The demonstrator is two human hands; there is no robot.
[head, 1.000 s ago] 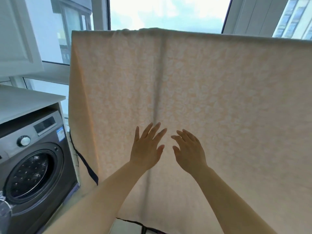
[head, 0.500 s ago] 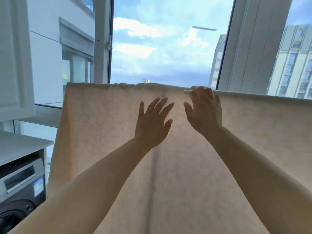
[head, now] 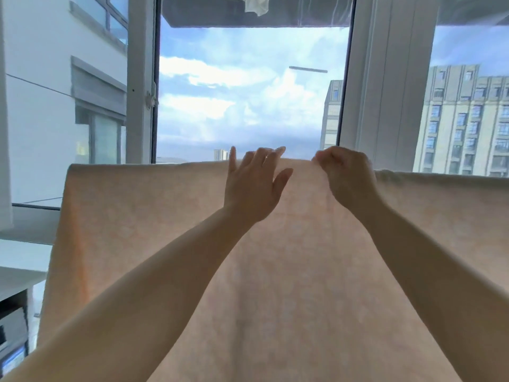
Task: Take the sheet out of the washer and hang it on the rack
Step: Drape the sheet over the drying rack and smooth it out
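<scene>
Sheet (head: 275, 271): peach, draped over a hidden rack bar, filling the lower frame.
Left hand (head: 252, 186): fingers spread flat at the top fold.
Right hand (head: 347, 177): curled, pinching the fold (centre frame).
Risk: an uneven tug may slide the sheet off.
Washer (head: 12, 346): lower left corner.

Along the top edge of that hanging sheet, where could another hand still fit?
Between the left hand and the sheet's left corner, the top edge lies bare. Right of the right hand, it runs free to the picture's edge. The middle is crowded: only a narrow gap separates the hands.
</scene>
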